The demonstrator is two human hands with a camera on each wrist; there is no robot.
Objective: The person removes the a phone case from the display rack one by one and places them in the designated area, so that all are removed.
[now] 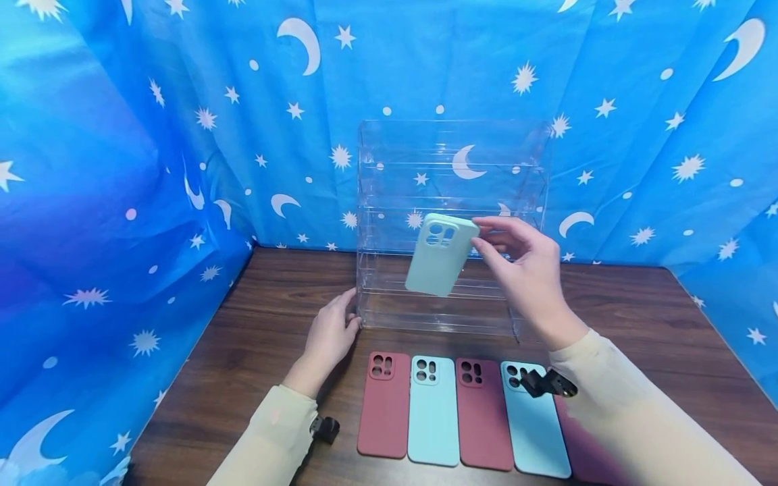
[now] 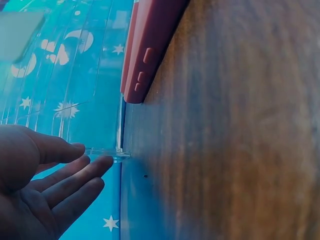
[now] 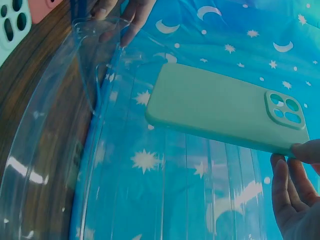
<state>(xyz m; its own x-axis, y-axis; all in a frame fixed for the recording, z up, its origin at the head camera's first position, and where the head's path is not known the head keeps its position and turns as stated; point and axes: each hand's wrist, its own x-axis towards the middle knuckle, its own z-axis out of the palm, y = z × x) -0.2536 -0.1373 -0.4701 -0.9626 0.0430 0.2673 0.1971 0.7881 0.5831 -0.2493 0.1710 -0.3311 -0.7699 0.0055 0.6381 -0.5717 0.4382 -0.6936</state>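
My right hand pinches a mint-green phone case by its camera end, between thumb and fingertips. The case is tilted in front of a clear tiered display rack, with its camera cutouts facing me. In the right wrist view the case overlaps the rack's see-through shelves. At the rack's lower left front corner, my left hand holds the edge. The left wrist view shows that thumb and the fingers on either side of the clear corner.
In front of the rack, phone cases lie in a row on the dark wood table: a red case, a mint case, another red one, another mint one. My right sleeve partly covers a further red case. A blue star-patterned cloth hangs behind.
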